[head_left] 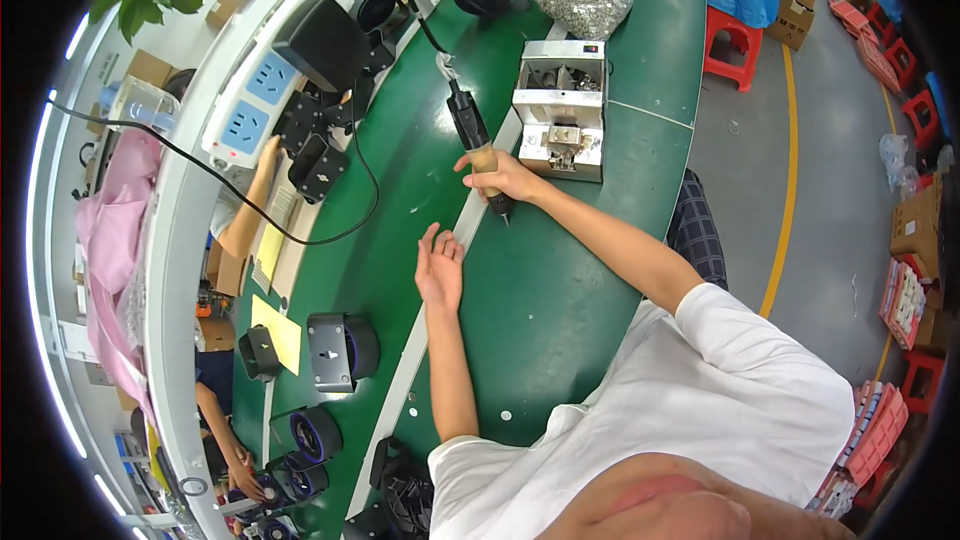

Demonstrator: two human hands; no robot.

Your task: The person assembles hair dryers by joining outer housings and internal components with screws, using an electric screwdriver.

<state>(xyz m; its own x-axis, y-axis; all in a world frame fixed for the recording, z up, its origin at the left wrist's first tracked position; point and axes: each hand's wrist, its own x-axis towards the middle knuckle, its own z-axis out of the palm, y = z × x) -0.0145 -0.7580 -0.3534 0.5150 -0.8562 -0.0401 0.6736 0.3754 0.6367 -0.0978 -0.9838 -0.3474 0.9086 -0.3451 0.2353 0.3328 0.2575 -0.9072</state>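
Note:
My right hand is wrapped round an electric screwdriver, black with a tan grip. The tool hangs from a cord and slants, its bit pointing down over the green workbench. Nothing lies in my left hand, which is raised above the bench nearer to me, palm up, with its fingers slightly curled and apart. Just beyond the right hand stands a metal screw feeder with an open top.
A clear bag of small screws lies behind the feeder. Black housings and a yellow sheet are on the left. A co-worker's hand touches black round parts there. A power strip runs along the frame. Red stools stand right.

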